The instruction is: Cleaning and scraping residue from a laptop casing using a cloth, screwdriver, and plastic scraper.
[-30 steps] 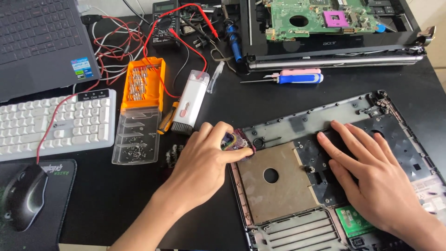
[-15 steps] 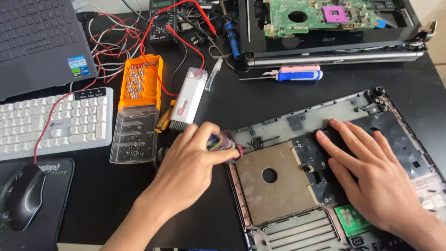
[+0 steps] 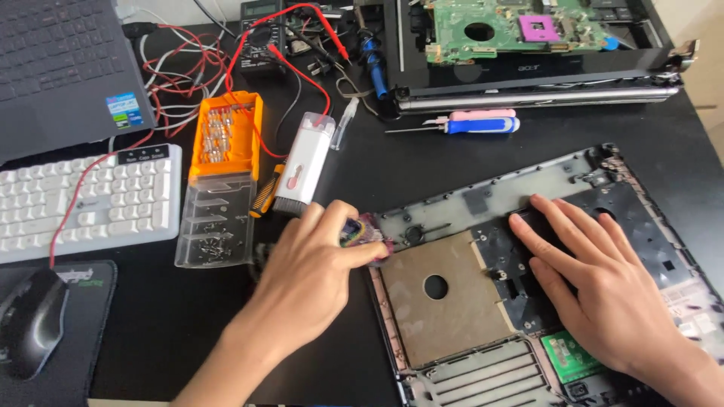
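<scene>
My left hand (image 3: 313, 264) is closed around a small pinkish cloth-like wad (image 3: 367, 228) and presses it on the upper left corner of an opened laptop base shell (image 3: 483, 192). My right hand (image 3: 596, 283) lies flat, fingers spread, on the dark middle of the shell, holding nothing. A tan metal plate with a round hole (image 3: 437, 290) sits in the shell between both hands.
An orange screwdriver bit case (image 3: 226, 139) with clear lid, a white cleaning tool (image 3: 304, 162), a white keyboard (image 3: 83, 203), mouse (image 3: 30, 320), red wires, a pink and a blue screwdriver (image 3: 475, 122), and a laptop with exposed green motherboard (image 3: 520, 30) surround the shell.
My left hand has slid slightly left and down with the wad along the shell's corner. The right hand stays put.
</scene>
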